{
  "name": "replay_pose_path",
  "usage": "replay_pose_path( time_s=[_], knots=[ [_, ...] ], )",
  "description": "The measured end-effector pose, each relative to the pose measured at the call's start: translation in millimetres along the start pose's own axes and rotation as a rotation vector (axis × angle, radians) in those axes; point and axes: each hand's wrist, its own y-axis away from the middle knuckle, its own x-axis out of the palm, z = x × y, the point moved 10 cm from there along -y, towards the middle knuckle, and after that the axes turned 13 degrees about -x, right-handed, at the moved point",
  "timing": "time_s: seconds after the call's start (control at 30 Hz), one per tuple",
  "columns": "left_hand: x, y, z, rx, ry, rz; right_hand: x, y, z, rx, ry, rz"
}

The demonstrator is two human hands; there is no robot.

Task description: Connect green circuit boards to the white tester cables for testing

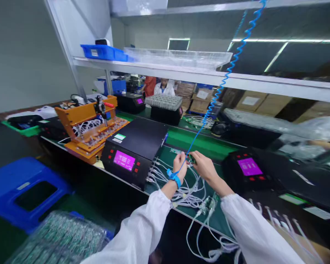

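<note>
Apparently for steadiness, my right fingers are pinching a green circuit board, my left fingers curling beside it, their hold being unclear.

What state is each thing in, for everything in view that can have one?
left hand, raised near the small board, grip unclear
right hand, fingers on the small board
small green board, held above the bench
wrist strap, fastened on the left wrist
coiled blue cord, stretched upward
nearer left screen, lit magenta
right screen, lit magenta
white cables, tangled
</note>
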Motion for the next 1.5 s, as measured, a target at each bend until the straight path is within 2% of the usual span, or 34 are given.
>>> replay_pose_path(
  time_s=[0.17,0.5,0.67,0.77,0.87,0.93,1.0,1.1,1.17,1.23,1.37,1.5],
  knots=[
    [-2.5,2.1,-3.1,0.024,0.020,-0.075,8.1,1.5,4.3,-0.044,0.018,0.019],
    [-13.1,8.0,9.4,0.094,-0.064,-0.148,20.6,-3.7,-2.3,0.036,0.083,0.191],
    [-15.1,7.8,4.1,0.134,-0.144,-0.173,25.8,-6.3,-0.7,0.068,0.054,0.209],
    [-17.1,15.1,-0.8,0.174,-0.207,-0.205,28.0,-5.2,-18.3,0.145,-0.072,0.125],
    [-16.1,25.7,-7.0,0.212,-0.294,-0.228,17.3,10.1,-69.2,0.475,-0.192,-0.118],
    [-12.2,30.0,-13.6,0.223,-0.367,-0.223,6.2,24.2,-92.6,0.670,-0.259,-0.285],
    [-6.3,29.1,-22.0,0.218,-0.447,-0.203,-3.1,25.4,-93.7,0.711,-0.377,-0.384],
    [6.6,14.6,-31.7,0.202,-0.584,-0.138,-8.1,14.3,-78.4,0.702,-0.548,-0.461],
    [17.6,0.3,-31.7,0.202,-0.670,-0.060,3.7,6.5,-72.3,0.719,-0.660,-0.474],
    [22.4,-9.9,-31.1,0.232,-0.742,-0.035,19.2,6.9,-74.2,0.781,-0.729,-0.506],
    [23.5,-15.5,-25.7,0.269,-0.886,-0.016,53.2,18.8,-80.2,0.973,-0.856,-0.536],
    [22.4,-20.8,-23.6,0.280,-0.988,-0.031,85.1,22.1,-74.5,1.150,-0.951,-0.517]
  ],
)
